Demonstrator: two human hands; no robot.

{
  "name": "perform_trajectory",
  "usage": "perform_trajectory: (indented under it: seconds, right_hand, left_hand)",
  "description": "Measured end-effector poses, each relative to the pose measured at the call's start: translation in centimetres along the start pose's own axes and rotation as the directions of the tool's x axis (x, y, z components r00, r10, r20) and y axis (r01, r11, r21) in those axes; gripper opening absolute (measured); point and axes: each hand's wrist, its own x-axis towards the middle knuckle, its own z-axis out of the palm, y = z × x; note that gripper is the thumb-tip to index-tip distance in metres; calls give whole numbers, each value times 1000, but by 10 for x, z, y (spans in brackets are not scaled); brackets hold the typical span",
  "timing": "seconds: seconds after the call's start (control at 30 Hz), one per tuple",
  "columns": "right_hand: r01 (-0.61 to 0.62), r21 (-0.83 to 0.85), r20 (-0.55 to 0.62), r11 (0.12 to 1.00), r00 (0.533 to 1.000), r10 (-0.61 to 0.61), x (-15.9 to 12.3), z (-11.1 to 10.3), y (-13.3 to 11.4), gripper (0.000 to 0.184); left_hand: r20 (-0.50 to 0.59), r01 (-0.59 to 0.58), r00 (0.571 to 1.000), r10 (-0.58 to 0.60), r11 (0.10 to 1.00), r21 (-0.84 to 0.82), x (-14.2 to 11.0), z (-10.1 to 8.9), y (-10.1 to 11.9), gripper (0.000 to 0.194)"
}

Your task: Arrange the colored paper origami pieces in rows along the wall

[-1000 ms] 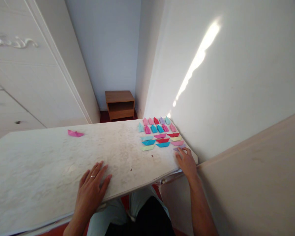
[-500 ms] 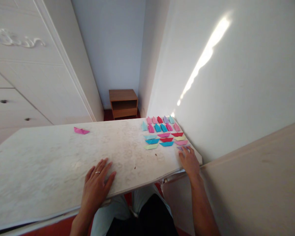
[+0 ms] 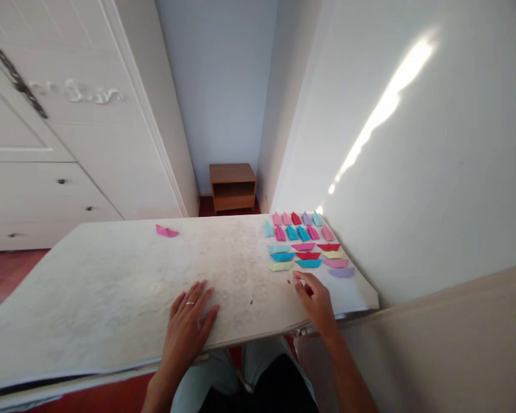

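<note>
Beyond both hands (image 3: 320,303), paper boats (image 3: 308,264).

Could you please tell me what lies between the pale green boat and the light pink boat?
A blue boat lies between the pale green boat and light pink boat, in the head view.

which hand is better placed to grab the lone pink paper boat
Probably the left hand: it rests on the table, fingers spread, nearer the lone pink boat. The right hand is farther off, beside the grouped boats.
</note>
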Motion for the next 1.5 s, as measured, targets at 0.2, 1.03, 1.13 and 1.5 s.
perform_trajectory:
  seconds: [0.2, 1.03, 1.13, 1.5]
  right_hand:
    - [71, 327, 310, 942, 934, -178, -6, 55, -55, 21]
    - [173, 339, 350, 925, 889, -295, -7, 96, -52, 22]
    - [157, 337, 353, 929, 893, -279, -7, 95, -52, 23]
    - [101, 368, 387, 924, 888, -251, -8, 92, -53, 26]
  left_hand:
    - [73, 105, 992, -99, 990, -93, 0, -5, 5, 35]
    - [182, 826, 546, -818, 487, -284, 145, 35, -212, 45]
    - [214, 832, 550, -808, 508, -222, 153, 36, -214, 37]
    - [340, 824, 565, -752, 539, -178, 153, 31, -206, 34]
